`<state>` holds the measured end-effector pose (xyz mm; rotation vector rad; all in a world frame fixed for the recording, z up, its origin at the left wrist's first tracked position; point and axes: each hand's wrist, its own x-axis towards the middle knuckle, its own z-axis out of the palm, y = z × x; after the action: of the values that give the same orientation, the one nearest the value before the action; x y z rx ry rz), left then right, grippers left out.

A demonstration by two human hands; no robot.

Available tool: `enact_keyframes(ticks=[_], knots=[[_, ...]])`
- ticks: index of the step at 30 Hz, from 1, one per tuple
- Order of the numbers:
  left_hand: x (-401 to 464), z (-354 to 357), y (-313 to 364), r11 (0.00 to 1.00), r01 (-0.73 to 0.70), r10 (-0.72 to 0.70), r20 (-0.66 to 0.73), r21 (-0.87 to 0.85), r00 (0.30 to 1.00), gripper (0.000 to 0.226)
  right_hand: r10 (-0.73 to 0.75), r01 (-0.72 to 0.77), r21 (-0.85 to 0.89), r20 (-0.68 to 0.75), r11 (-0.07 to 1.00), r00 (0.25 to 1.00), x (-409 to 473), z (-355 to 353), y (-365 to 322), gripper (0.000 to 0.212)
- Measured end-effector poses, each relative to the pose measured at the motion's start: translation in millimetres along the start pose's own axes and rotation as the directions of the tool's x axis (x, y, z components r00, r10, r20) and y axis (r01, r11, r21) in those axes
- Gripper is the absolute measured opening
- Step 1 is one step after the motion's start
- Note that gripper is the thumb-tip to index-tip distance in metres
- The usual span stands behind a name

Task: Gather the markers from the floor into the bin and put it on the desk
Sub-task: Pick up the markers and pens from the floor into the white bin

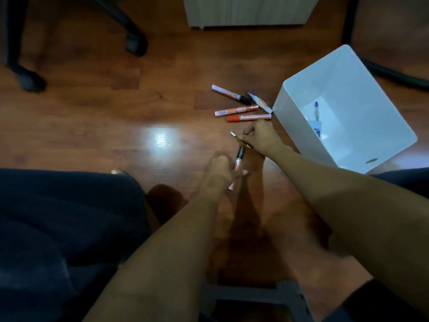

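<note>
My left hand [219,169] is closed around a black-capped marker [237,162] that points away from me, just above the wooden floor. My right hand [261,135] pinches a thin yellow pencil [239,139] near the floor. Beyond my hands lie several markers: a black-capped one [228,94], a purple-capped one [260,102], an orange one [235,110] and a red-capped one [249,117]. The white bin [292,112] stands on the floor to the right, with a blue marker [316,112] inside it.
Black chair legs with casters [135,44] stand at the upper left. A pale cabinet base [246,12] is at the top. A dark cable [394,73] runs behind the bin. My dark-clothed knees fill the lower left, and a grey stool [255,296] sits below.
</note>
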<state>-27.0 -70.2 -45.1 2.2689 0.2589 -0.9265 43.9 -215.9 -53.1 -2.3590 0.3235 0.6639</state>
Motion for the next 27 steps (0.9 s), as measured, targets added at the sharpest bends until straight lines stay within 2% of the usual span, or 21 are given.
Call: enact_keyframes(ticks=[5,10,12,16,20,24,27], knots=[[-4,22,-5,0.999,0.02,-0.025,-0.103,-0.05,0.994,0.016,-0.046,0.048,-0.057,0.043,0.997,0.998,4,16,-2,0.013],[-9,16,-14,0.992,0.083,-0.098,-0.154,-0.098,0.983,0.015,-0.055,0.061,-0.091,0.063,0.994,0.996,-1,14,-5,0.011],[-9,8,-17,0.977,0.142,-0.173,-0.205,-0.158,0.963,0.016,-0.041,0.047,-0.098,0.061,0.994,0.997,-3,10,-9,0.016],[-15,-13,-18,0.972,0.173,-0.212,-0.265,-0.161,0.941,0.021,-0.059,0.059,-0.095,0.008,0.994,0.998,-13,2,-20,0.04],[-25,-48,2,0.983,0.111,-0.155,-0.335,-0.148,0.93,0.019,-0.136,0.132,-0.063,-0.068,0.989,0.988,-30,-27,-42,0.016],[-37,-71,45,0.993,-0.028,-0.016,-0.37,-0.113,0.929,0.021,-0.189,0.177,-0.08,-0.187,0.981,0.964,-51,-68,-51,0.02],[-43,-83,87,0.99,-0.13,0.097,-0.397,-0.057,0.913,0.022,-0.177,0.167,-0.062,-0.284,0.984,0.942,-67,-105,-49,0.021]])
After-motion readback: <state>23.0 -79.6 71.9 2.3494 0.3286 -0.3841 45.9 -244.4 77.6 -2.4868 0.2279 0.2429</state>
